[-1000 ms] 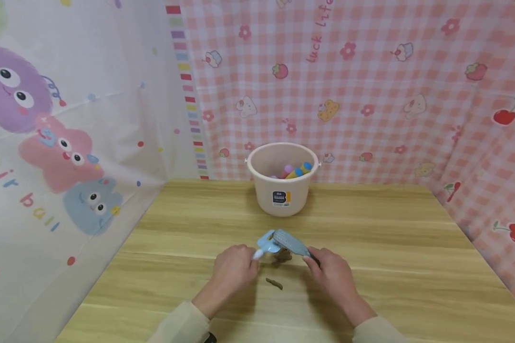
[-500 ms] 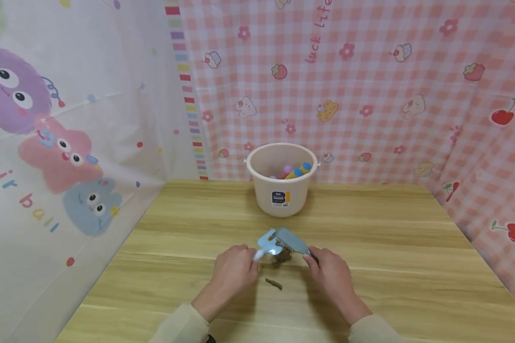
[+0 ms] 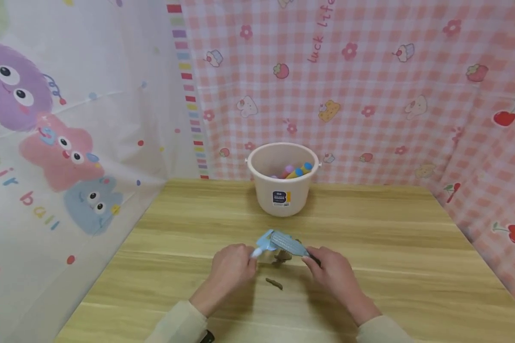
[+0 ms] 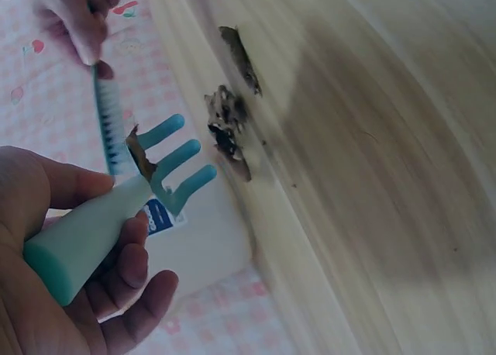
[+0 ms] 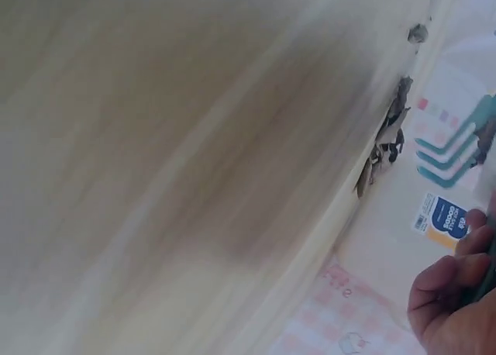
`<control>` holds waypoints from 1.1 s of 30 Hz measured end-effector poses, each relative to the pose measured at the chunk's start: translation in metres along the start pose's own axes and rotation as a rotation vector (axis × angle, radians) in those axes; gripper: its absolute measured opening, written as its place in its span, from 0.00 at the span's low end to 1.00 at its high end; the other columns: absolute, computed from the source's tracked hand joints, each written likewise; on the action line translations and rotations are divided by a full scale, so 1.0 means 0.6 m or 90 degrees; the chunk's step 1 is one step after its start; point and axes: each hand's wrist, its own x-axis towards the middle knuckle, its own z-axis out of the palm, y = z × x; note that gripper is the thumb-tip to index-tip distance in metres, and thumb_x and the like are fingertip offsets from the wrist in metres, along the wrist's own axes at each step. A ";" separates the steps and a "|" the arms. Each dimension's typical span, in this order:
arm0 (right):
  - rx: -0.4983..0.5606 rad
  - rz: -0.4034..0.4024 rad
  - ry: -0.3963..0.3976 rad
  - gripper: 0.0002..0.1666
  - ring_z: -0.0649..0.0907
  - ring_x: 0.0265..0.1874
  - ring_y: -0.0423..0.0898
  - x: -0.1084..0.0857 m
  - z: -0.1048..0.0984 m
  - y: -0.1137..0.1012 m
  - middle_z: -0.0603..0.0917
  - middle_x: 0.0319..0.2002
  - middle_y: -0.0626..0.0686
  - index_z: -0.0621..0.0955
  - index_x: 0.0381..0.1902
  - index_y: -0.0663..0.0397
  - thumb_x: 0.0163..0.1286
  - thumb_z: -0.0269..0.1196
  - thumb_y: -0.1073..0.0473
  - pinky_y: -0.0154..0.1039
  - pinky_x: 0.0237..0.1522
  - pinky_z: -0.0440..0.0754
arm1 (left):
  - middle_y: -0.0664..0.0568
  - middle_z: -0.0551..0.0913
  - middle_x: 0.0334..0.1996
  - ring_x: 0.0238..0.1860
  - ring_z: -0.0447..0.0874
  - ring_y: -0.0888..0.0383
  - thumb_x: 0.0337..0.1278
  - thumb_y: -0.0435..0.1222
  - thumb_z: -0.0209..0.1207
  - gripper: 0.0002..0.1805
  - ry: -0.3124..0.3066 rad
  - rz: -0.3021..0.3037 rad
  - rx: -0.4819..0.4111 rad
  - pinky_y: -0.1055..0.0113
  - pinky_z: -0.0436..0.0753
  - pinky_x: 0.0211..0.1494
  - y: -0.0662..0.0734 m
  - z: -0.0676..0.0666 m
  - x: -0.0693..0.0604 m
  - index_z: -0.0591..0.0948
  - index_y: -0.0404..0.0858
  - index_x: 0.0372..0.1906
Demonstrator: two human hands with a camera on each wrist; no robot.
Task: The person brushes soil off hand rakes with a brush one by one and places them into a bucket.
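My left hand [image 3: 233,264] holds a small blue hand rake [image 4: 180,157] by its pale, thick handle, the fingers curled round it. Its prongs are bent, and a scrap of dry brown leaf [image 4: 141,153] sits at their base. In my right hand [image 3: 334,274] is a blue-grey brush [image 3: 288,243], gripped by its dark handle. The brush head overlaps the rake in the head view; its bristles show in the left wrist view. Below both tools lies a clump of crumpled dry leaves [image 3: 282,257] on the wooden table. Closer to me rests a single curled leaf [image 3: 274,283].
Behind the tools stands a pale bucket [image 3: 282,197] holding several colourful pieces [image 3: 299,171]. A pink checked cloth [image 3: 352,85] hangs behind and to the right. A white cartoon-printed cloth [image 3: 124,119] hangs on the left. Small crumbs dot the table [image 3: 390,247].
The brush head has tilted back and forth against the rake, its dotted face turning away and then showing again. It now sits slightly further left. Leaves on the table look nearly unmoved.
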 end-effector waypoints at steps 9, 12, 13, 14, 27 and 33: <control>-0.015 0.069 -0.037 0.13 0.71 0.20 0.40 0.006 0.009 -0.008 0.78 0.23 0.46 0.86 0.47 0.59 0.66 0.68 0.60 0.38 0.25 0.72 | 0.57 0.65 0.15 0.17 0.62 0.62 0.56 0.33 0.61 0.14 0.038 0.046 0.019 0.69 0.64 0.17 0.001 0.000 -0.005 0.73 0.44 0.18; -0.027 0.082 -0.040 0.14 0.71 0.20 0.41 0.008 0.011 -0.011 0.79 0.23 0.48 0.86 0.47 0.59 0.66 0.68 0.59 0.39 0.24 0.72 | 0.57 0.65 0.16 0.17 0.62 0.62 0.55 0.33 0.61 0.13 0.044 0.050 0.026 0.69 0.64 0.17 0.000 0.002 -0.006 0.73 0.44 0.19; -0.032 0.087 -0.041 0.14 0.71 0.20 0.41 0.009 0.012 -0.012 0.80 0.24 0.48 0.86 0.47 0.59 0.67 0.68 0.58 0.39 0.24 0.72 | 0.57 0.65 0.16 0.17 0.62 0.62 0.55 0.33 0.61 0.13 0.046 0.052 0.028 0.69 0.64 0.17 -0.001 0.002 -0.006 0.73 0.44 0.19; -0.035 0.091 -0.040 0.14 0.72 0.20 0.42 0.009 0.013 -0.013 0.80 0.24 0.49 0.86 0.48 0.59 0.67 0.68 0.58 0.40 0.24 0.72 | 0.57 0.65 0.16 0.17 0.62 0.62 0.55 0.33 0.61 0.13 0.047 0.053 0.031 0.69 0.64 0.17 -0.001 0.003 -0.006 0.73 0.44 0.19; -0.070 0.125 -0.020 0.16 0.81 0.25 0.50 0.010 0.020 0.001 0.83 0.28 0.54 0.86 0.49 0.58 0.67 0.67 0.57 0.48 0.26 0.77 | 0.58 0.66 0.17 0.19 0.66 0.61 0.53 0.36 0.63 0.10 0.045 0.066 0.062 0.66 0.66 0.17 0.005 0.006 -0.009 0.76 0.44 0.21; -0.072 0.127 -0.018 0.15 0.80 0.24 0.49 0.009 0.019 0.008 0.84 0.28 0.55 0.86 0.49 0.59 0.68 0.66 0.57 0.48 0.26 0.77 | 0.58 0.66 0.17 0.19 0.66 0.60 0.54 0.37 0.63 0.10 0.049 0.060 0.069 0.65 0.67 0.17 0.007 0.007 -0.011 0.76 0.45 0.21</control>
